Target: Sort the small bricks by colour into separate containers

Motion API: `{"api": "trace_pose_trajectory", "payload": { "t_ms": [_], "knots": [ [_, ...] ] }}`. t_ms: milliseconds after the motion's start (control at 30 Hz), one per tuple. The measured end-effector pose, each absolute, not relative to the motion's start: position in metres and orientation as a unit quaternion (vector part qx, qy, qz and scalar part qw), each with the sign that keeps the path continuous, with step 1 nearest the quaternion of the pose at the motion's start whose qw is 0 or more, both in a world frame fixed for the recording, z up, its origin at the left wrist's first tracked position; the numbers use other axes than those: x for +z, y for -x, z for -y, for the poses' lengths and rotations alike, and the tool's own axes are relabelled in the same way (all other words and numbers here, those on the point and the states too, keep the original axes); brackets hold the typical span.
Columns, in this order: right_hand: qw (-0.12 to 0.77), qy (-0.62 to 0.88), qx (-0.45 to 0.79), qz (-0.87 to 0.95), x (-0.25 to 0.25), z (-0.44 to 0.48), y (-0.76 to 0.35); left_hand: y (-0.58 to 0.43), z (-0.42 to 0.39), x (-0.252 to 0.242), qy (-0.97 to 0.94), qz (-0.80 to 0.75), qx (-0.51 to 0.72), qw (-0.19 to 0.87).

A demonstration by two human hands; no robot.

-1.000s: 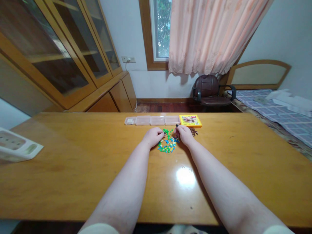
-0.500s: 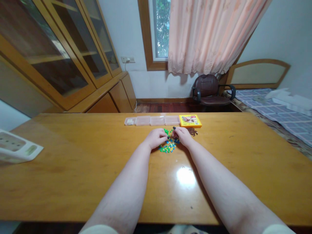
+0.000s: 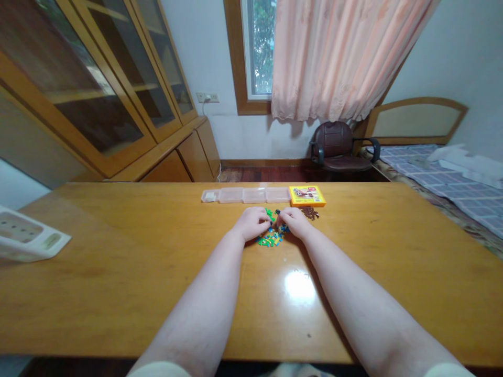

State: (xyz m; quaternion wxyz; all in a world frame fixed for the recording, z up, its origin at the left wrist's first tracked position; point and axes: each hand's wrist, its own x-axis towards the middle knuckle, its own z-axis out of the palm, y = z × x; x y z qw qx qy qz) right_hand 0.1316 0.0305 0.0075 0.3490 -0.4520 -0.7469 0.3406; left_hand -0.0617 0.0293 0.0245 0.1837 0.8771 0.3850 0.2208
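Observation:
A pile of small green, blue and yellow building-brick-like pieces (image 3: 271,240) lies on the table between my hands. My left hand (image 3: 251,222) is at the pile's left side, its fingers bent together; a tiny dark spot shows at the fingertips, too small to name. On the right side, my right hand (image 3: 295,221) has its fingers pinched, with a small dark piece (image 3: 277,212) at their tips. Just beyond that hand sits a separate heap of brown pieces (image 3: 310,213). What lies under both palms is hidden.
Behind the pieces stands a row of clear plastic compartments (image 3: 231,195), beside a yellow box (image 3: 307,196) with printed pictures. A white plastic frame (image 3: 35,235) is at the table's left. Beyond the wooden table (image 3: 137,272) are a chair (image 3: 336,146) and a bed (image 3: 428,167).
My right hand has shifted slightly, its fingertips and the dark piece moving a little left and lower. My left hand has hardly moved.

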Motion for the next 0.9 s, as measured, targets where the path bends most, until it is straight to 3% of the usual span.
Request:
{"api": "trace_pose_trajectory", "payload": {
  "t_ms": [167,433,900],
  "knots": [
    [0.364,0.489,0.316,0.727,0.0051,-0.0334,-0.1329,0.0592,-0.0277,0.0245,-0.887,-0.353,0.198,0.222],
    [0.324,0.38,0.427,0.753,0.0111,-0.0261,-0.1303,0.0584,-0.0288,0.0229,-0.872,-0.384,0.199,0.229],
    [0.34,0.406,0.405,0.745,0.0094,-0.0276,-0.1297,0.0599,-0.0302,0.0205,-0.86,-0.392,0.216,0.244]
  ]
}}
